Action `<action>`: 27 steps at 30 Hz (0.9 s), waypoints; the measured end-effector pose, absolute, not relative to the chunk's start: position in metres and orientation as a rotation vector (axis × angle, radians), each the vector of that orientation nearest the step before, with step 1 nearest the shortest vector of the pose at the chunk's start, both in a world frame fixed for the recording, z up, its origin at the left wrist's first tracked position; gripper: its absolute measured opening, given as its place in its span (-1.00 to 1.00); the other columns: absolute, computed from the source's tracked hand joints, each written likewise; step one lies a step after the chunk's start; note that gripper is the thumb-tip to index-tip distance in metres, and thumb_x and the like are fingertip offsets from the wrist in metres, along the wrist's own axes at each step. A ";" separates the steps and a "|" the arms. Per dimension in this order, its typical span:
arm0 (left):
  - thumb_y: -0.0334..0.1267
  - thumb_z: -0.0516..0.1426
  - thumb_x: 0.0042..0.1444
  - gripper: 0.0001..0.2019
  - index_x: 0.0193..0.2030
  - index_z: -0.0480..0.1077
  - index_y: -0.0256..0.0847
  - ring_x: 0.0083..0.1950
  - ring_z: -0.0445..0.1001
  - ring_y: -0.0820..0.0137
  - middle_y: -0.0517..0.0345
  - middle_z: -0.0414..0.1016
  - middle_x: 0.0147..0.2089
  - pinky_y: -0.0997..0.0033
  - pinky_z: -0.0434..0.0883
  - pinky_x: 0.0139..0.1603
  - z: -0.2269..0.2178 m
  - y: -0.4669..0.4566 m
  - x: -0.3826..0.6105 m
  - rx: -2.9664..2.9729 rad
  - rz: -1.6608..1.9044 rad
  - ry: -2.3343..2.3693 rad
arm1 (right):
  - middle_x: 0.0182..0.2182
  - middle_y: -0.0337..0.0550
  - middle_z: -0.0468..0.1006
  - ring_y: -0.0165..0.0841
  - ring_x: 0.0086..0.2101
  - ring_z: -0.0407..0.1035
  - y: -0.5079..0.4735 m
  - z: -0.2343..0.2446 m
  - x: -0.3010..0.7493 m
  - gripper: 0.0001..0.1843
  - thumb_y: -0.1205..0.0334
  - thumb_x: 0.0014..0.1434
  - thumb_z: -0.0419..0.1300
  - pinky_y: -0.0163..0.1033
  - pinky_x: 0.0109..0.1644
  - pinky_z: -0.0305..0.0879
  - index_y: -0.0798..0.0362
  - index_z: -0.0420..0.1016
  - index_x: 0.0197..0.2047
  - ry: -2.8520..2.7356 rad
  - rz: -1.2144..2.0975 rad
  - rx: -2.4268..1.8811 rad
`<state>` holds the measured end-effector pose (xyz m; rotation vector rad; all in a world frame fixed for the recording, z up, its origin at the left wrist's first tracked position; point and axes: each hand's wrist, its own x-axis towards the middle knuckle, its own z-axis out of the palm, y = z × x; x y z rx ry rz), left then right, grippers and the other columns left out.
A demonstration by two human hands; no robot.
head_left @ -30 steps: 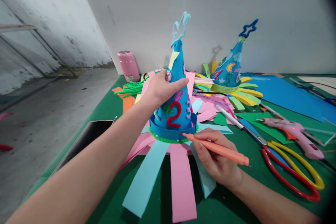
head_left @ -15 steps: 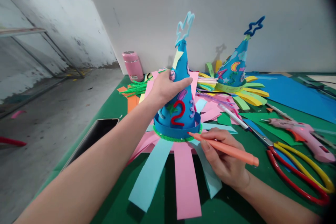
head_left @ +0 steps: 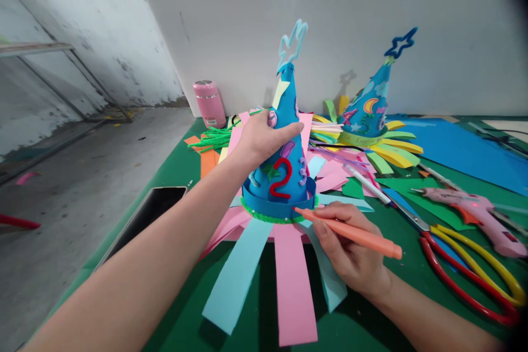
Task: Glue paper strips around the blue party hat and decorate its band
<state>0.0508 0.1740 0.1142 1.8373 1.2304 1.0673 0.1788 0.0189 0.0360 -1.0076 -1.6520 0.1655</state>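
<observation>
A blue paper party hat (head_left: 284,115) stands upright on the table, with a red "2" on its front and a light blue pipe-cleaner shape on top. My left hand (head_left: 266,135) is wrapped around the cone, thumb across its front. Around the base runs a blue paper band (head_left: 270,207) edged in green, with pink and light blue strips fanning outward. In my right hand (head_left: 350,250) is an orange marker pen (head_left: 363,235), held in a writing grip. Its tip touches, or nearly touches, the front of the band, right of centre.
Behind to the right stands a second blue party hat (head_left: 369,104). Scissors (head_left: 454,264) and a pink hot glue gun (head_left: 474,212) lie at the right. A phone (head_left: 148,214) rests at the left, a pink flask (head_left: 209,104) by the wall, green pipe cleaners (head_left: 214,137) nearby.
The marker and my right hand have shifted very slightly left along the band. My left hand keeps its hold on the hat.
</observation>
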 end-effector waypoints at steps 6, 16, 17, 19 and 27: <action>-0.01 0.24 -0.14 -0.66 -0.35 0.38 -0.25 -0.35 0.50 0.24 0.09 0.51 -0.41 0.30 0.42 -0.36 0.114 0.175 0.051 1.848 1.072 1.216 | -0.35 -0.25 0.56 -0.51 -0.35 0.46 0.020 0.037 0.178 -0.83 0.41 0.12 0.17 -0.45 -0.29 0.39 0.05 0.39 -0.19 -1.646 0.174 -1.017; 0.00 0.24 -0.15 -0.67 -0.37 0.37 -0.24 -0.35 0.49 0.25 0.10 0.50 -0.41 0.31 0.42 -0.36 0.114 0.175 0.051 1.845 1.072 1.231 | -0.35 -0.19 0.59 -0.42 -0.37 0.49 0.022 0.038 0.176 -0.84 0.38 0.13 0.18 -0.36 -0.34 0.43 0.05 0.40 -0.18 -1.663 0.140 -1.043; 0.00 0.24 -0.15 -0.67 -0.37 0.37 -0.23 -0.35 0.49 0.25 0.10 0.50 -0.41 0.31 0.42 -0.36 0.114 0.174 0.051 1.842 1.073 1.233 | -0.35 -0.19 0.59 -0.42 -0.37 0.49 0.023 0.038 0.176 -0.84 0.37 0.13 0.18 -0.36 -0.34 0.44 0.04 0.40 -0.18 -1.665 0.139 -1.042; 0.00 0.24 -0.16 -0.67 -0.38 0.37 -0.23 -0.36 0.49 0.26 0.11 0.50 -0.42 0.32 0.41 -0.36 0.114 0.174 0.052 1.826 1.071 1.238 | -0.36 -0.19 0.59 -0.42 -0.39 0.49 0.023 0.038 0.176 -0.85 0.36 0.13 0.17 -0.35 -0.35 0.44 0.04 0.40 -0.19 -1.669 0.143 -1.038; -0.01 0.24 -0.16 -0.67 -0.39 0.35 -0.22 -0.36 0.48 0.26 0.11 0.48 -0.44 0.31 0.41 -0.36 0.114 0.174 0.052 1.813 1.054 1.238 | -0.39 -0.22 0.58 -0.44 -0.41 0.48 0.021 0.040 0.176 -0.87 0.36 0.13 0.16 -0.37 -0.36 0.43 0.04 0.40 -0.21 -1.680 0.131 -1.044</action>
